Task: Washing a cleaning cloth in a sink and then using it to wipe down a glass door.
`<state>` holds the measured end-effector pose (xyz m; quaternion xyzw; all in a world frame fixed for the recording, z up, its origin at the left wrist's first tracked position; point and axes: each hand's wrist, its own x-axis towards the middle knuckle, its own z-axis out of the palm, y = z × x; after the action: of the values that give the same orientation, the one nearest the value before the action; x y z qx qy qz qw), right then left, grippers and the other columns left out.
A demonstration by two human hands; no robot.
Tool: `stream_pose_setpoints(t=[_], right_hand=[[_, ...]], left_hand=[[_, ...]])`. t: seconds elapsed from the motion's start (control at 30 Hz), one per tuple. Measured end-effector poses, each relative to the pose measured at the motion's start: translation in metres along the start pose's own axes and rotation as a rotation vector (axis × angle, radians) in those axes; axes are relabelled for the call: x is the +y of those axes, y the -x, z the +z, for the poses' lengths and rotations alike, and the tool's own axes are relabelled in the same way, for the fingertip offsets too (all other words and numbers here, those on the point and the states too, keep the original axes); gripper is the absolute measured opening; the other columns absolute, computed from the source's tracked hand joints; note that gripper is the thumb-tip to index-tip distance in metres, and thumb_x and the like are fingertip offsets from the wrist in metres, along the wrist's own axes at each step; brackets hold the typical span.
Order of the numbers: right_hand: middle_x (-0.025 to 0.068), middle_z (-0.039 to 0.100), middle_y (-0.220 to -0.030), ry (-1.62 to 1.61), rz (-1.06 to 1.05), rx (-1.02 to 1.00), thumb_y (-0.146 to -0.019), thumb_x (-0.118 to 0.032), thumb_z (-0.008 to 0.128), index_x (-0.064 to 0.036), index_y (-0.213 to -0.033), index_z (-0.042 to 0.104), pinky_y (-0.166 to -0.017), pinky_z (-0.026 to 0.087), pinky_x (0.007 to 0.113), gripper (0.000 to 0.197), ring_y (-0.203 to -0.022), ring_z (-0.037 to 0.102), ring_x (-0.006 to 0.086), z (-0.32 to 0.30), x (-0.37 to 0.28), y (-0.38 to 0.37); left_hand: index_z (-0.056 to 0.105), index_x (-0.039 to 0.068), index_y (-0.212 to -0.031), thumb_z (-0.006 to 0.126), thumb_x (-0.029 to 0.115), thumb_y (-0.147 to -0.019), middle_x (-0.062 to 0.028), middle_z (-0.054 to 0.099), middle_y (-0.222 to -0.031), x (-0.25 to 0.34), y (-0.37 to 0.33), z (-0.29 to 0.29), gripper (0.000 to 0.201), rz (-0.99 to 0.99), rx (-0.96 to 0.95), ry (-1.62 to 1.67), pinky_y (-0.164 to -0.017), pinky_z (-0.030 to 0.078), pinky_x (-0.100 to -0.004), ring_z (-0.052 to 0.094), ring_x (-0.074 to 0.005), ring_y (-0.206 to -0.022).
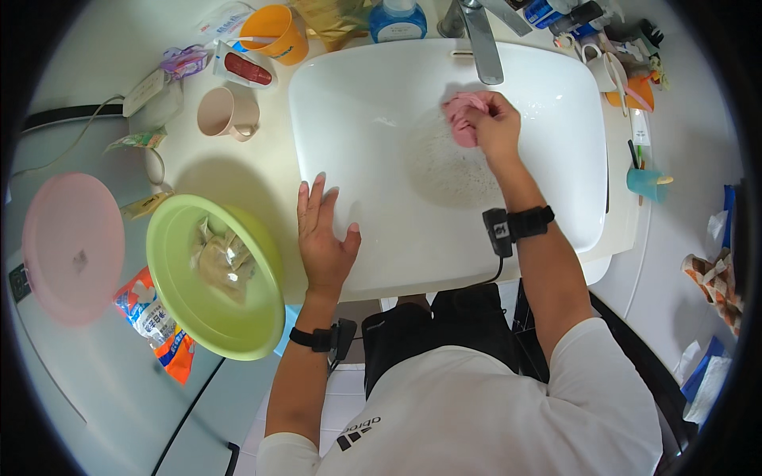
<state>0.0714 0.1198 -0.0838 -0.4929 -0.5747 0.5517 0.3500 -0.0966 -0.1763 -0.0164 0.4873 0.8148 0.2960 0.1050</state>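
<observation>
My right hand point(498, 125) is closed on a pink cloth point(460, 115) inside the white sink basin point(381, 95), just below the metal faucet point(482, 40). Foamy water point(452, 166) lies on the basin floor under the cloth. Fingers spread, my left hand point(324, 234) rests flat on the sink's front left rim and holds nothing. Both wrists wear black bands with small devices.
A green bowl point(171, 270) with a crumpled clear bag sits left of the sink, next to a pink lid point(71, 246) and a snack packet point(155, 325). A beige mug point(226, 113), an orange cup point(278, 32), a blue soap bottle point(397, 20) and toiletries line the counter.
</observation>
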Motion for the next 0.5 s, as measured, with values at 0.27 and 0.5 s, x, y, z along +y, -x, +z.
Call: stream_pose_setpoints(t=[0.27,0.5], right_hand=[[0.0126,0.064,-0.100,0.146,-0.432,0.017,-0.082,-0.002,0.070,-0.0042,-0.109,0.065,-0.076,0.054,0.038,0.028,-0.089,0.064,0.0272,0.121,-0.034,0.011],[0.0139,0.065,-0.099,0.416,-0.492,-0.404,-0.081,-0.001,0.070,-0.0068,-0.102,0.068,-0.085,0.051,0.043,0.022,-0.098,0.061,0.0338,0.098,-0.009,0.078]], left_hand=[[0.060,-0.005,-0.126,0.061,0.009,-0.083,-0.0201,0.048,-0.151,0.005,-0.001,-0.001,0.045,-0.006,-0.031,-0.014,-0.118,0.033,-0.0496,0.035,-0.0484,-0.144],[0.054,-0.006,-0.135,0.046,0.027,-0.099,-0.0221,0.043,-0.154,-0.007,0.004,0.002,0.049,0.039,0.033,0.039,-0.118,0.031,-0.0521,0.034,-0.0503,-0.144]])
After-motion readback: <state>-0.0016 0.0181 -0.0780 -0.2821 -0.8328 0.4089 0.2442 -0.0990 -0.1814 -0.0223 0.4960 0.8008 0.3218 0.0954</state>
